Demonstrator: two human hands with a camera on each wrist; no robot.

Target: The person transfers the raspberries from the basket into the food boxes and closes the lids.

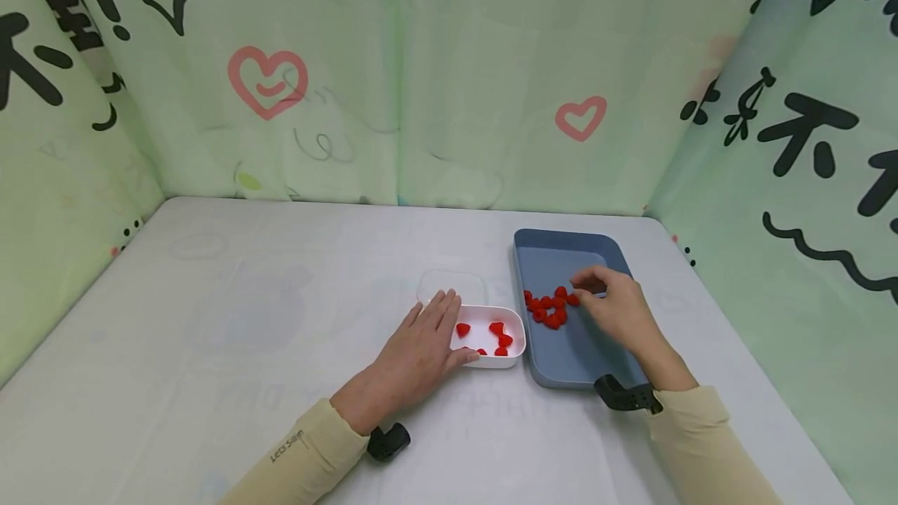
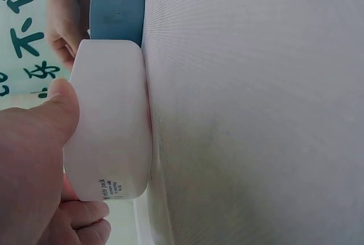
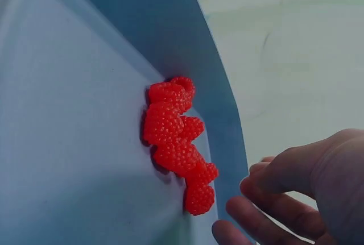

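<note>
The left sleeve reads "Lets Slim". The white box's label shows small print, only "pack" readable.

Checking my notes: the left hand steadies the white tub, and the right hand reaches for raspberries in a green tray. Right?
Not quite: the tray is blue, as the head view shows. The rest holds: the left hand steadies the white tub, and the right hand reaches for the raspberries.

Red raspberries clustered in blue tray
</note>
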